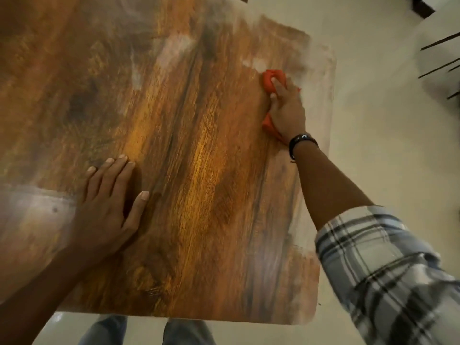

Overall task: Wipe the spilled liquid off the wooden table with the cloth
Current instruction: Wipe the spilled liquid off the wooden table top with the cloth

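Left hand [107,207] flat, fingers spread, bracing on the streaky brown wooden table [199,170]. Farther off, right hand [286,110] presses the bunched orange-red cloth [270,80] near the right edge. Sweep outward and liquid could run onto the pale floor [385,145].

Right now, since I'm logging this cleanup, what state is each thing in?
wooden table: pale streaks near its far right edge; wetness unclear.
cloth: bunched, pressed on the wooden table.
right hand: presses the cloth down.
left hand: flat on the wooden table, holding nothing.
wristband: worn on the right wrist.
checked sleeve: pushed up the right forearm.
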`<move>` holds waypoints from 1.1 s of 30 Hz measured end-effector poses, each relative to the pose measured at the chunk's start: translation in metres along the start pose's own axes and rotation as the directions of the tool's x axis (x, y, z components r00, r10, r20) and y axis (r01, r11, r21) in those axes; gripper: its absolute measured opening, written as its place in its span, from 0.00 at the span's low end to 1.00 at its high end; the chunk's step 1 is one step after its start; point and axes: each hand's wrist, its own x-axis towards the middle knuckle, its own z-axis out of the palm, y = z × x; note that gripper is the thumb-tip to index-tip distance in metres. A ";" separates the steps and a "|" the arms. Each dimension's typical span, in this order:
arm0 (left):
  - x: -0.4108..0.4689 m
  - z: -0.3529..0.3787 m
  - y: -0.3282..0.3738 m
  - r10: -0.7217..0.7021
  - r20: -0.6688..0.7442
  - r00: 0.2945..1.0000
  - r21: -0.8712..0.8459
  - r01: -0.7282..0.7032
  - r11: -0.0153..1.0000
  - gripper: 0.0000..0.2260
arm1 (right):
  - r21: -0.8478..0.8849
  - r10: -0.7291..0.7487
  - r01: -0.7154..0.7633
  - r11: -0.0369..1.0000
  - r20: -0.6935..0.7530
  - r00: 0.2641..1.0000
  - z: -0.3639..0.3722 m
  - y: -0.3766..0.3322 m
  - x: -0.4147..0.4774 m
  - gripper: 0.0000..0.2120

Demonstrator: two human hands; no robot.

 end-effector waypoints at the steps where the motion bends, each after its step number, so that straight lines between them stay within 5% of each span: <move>1: 0.001 0.001 0.001 -0.001 0.000 1.000 0.063 0.001 0.998 0.32 | 0.000 0.039 -0.039 0.999 -0.009 0.999 0.001 -0.001 0.003 0.21; 6: 0.019 0.010 0.034 -0.016 0.059 0.998 0.170 0.006 0.986 0.33 | 0.011 -0.143 0.145 0.989 -0.075 0.987 0.027 -0.016 -0.096 0.20; 11: 0.060 0.041 0.094 0.143 0.088 0.986 0.114 -0.153 0.982 0.32 | 0.019 -0.303 0.302 0.953 0.056 0.951 0.032 0.016 -0.233 0.22; 18: 0.070 0.065 0.096 0.251 0.052 0.967 0.178 -0.256 0.950 0.30 | 0.065 0.180 -0.172 0.983 -0.138 0.974 -0.013 0.095 -0.137 0.20; 22: 0.068 0.066 0.096 0.265 0.032 0.964 0.166 -0.267 0.949 0.29 | 0.095 0.195 -0.180 0.979 -0.185 0.963 -0.004 0.089 -0.149 0.20; 25: 0.067 0.064 0.095 0.254 0.018 0.967 0.149 -0.254 0.956 0.29 | 0.103 0.177 -0.163 0.981 -0.152 0.972 0.012 0.077 -0.254 0.21; 29: 0.075 0.065 0.100 0.258 0.035 0.966 0.170 -0.260 0.951 0.28 | 0.116 0.338 -0.325 0.939 -0.128 0.932 0.016 0.075 -0.363 0.22; 33: 0.118 0.067 0.116 0.227 -0.029 0.973 0.157 -0.220 0.963 0.25 | 0.116 0.338 -0.325 0.939 -0.119 0.934 0.011 0.083 -0.320 0.23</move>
